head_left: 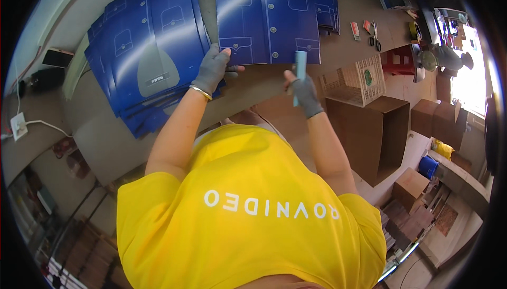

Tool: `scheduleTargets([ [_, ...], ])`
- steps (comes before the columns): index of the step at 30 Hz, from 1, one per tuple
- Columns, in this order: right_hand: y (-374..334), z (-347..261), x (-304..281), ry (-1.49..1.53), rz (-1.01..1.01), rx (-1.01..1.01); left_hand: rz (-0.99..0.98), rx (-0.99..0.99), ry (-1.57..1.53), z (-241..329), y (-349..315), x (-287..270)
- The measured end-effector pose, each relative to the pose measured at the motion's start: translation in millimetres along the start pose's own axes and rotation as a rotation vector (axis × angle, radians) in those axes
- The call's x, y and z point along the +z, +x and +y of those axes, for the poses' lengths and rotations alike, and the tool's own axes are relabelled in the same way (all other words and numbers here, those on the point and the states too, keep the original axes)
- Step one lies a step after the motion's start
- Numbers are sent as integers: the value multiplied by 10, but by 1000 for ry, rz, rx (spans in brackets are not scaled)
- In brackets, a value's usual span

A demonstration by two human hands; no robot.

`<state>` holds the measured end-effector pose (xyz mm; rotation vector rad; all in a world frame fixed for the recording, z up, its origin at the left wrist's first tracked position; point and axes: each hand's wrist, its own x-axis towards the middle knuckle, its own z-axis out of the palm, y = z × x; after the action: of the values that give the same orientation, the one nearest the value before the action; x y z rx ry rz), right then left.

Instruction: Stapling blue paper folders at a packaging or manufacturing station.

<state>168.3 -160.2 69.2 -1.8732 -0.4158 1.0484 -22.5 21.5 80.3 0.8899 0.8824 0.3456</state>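
A blue glossy printed sheet [259, 25], drawn with pockets and buttons like a jacket front, lies before me on the table. My left hand [211, 71], in a grey fingerless glove, is at its near left corner, one fingertip over the sheet and another at its near edge. My right hand [306, 92], gloved the same way, is closed around a light blue flat strip [300, 67], whose upper end overlaps the sheet's near edge. To the left, beside my left wrist, a fanned stack of similar blue sheets [153, 30] with a grey panel spreads over the table.
Scissors [375, 38] and small red-and-white packets [355, 31] lie at the right of the table [348, 3]. An open cardboard box [364, 130] stands to my right below a printed carton [356, 80]. A phone-like black device [58, 57] rests at far left near a white power socket [19, 126].
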Motion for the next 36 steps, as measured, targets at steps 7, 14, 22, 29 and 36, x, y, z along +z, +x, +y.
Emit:
scheduleTargets([
  [7,126,12,-395,-129,8,46,15,-41,57,64,-15,-12],
  [14,139,73,-360,-141,50,151,29,-18,11,-16,-46,87],
  [22,-279,43,75,106,-164,70,-231,-80,-263,-733,249,695],
  [29,-693,114,-687,-17,-563,221,-103,207,98,204,508,-149],
  [36,-465,495,-969,-24,-144,111,312,918,961,922,502,-295],
])
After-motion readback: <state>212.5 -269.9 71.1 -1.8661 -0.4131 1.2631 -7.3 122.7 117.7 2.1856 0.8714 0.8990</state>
